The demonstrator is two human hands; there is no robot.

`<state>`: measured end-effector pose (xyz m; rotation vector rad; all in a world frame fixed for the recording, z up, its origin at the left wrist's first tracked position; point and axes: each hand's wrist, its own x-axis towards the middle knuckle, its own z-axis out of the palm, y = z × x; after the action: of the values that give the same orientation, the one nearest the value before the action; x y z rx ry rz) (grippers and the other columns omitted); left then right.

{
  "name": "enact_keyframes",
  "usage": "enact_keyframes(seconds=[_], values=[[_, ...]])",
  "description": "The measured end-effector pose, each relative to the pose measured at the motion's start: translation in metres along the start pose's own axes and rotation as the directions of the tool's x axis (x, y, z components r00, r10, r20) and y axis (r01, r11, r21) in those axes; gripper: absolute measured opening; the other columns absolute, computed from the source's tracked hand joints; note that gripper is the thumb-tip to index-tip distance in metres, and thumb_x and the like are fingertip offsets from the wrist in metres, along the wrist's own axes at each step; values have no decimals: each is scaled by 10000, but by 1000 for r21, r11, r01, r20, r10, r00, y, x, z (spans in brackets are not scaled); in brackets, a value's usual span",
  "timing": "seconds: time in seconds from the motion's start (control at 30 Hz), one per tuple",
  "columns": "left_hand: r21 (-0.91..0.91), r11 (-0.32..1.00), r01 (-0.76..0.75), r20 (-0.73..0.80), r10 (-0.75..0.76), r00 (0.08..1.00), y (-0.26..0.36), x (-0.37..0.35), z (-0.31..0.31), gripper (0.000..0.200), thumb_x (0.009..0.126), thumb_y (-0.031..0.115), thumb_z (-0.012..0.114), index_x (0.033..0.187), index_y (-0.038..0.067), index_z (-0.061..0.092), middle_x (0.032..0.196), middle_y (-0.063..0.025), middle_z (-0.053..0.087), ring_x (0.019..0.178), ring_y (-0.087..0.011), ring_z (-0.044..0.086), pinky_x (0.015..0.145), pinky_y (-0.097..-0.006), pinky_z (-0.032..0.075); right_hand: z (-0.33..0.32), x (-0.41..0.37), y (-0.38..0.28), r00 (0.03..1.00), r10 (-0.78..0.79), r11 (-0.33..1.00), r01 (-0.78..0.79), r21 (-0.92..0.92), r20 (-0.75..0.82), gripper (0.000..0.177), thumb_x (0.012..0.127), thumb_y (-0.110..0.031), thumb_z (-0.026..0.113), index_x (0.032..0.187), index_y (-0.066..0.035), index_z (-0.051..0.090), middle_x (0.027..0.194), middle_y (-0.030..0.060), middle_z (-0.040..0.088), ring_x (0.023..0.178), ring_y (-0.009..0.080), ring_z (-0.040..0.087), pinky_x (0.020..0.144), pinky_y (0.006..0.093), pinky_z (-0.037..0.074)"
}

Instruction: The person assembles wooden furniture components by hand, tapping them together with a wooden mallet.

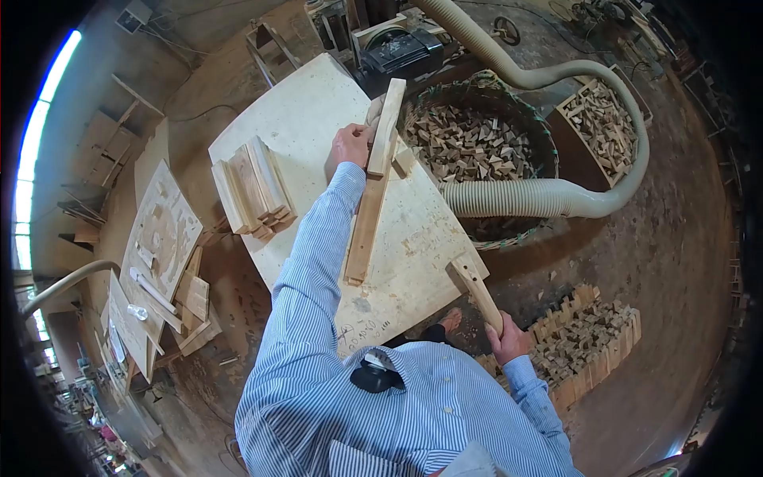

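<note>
Dusty workshop floor [675,262], bright window strip [36,135]

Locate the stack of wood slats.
Head view: the stack of slats lies on the left part of the table, just left of the left hand gripping the long strip.

blue-and-white pinstriped shirt [318,381], long cuffed sleeves, small black device [373,375] at the collar

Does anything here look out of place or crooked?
Mildly: the hose lies across the basket rim, and the upper wood strip by the left hand sits askew over the longer strip.
</note>
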<state>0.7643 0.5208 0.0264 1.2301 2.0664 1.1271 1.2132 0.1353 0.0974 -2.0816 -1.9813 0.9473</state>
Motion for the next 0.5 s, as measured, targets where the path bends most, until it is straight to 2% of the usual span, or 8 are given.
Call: enact_keyframes(seconds=[0.1,0.17,0.27,0.4,0.5], values=[[15,1000,-5,-17,5,1000,6,-1,-2,238,933,213,765,1052,10,799,969,-141,787,865,-236,736,833,-365,575,2,3,2,1000,-29,999,29,27,-11,530,964,-346,696,1393,-66,561,1153,259,720,1026,457,712,863,504,587],[131,991,-31,-79,42,996,13,-4,-2,240,932,242,768,1048,35,806,980,-139,787,904,-249,730,872,-376,565,3,3,3,999,-31,999,32,28,-13,532,969,-344,691,1394,-53,558,1154,273,715,1022,465,711,863,508,587],[71,997,37,-40,-35,999,27,-7,-8,244,933,268,769,1042,54,810,995,-136,786,936,-260,723,907,-385,554,7,5,7,1000,-26,999,26,31,0,530,969,-331,693,1389,-39,558,1151,289,709,1016,470,710,857,508,588],[75,996,46,-39,-43,998,37,-13,-13,248,932,279,770,1037,58,810,999,-130,787,934,-256,725,901,-387,556,16,6,14,996,-76,995,79,68,-41,506,969,-313,695,1368,-31,566,1128,292,711,997,473,711,845,509,588],[83,997,-2,-70,8,998,35,-12,-11,254,931,284,771,1040,58,810,1004,-125,788,935,-260,726,900,-389,554,25,10,21,991,-114,990,120,75,-76,478,970,-298,695,1347,-30,575,1111,283,715,985,468,713,833,509,586]])
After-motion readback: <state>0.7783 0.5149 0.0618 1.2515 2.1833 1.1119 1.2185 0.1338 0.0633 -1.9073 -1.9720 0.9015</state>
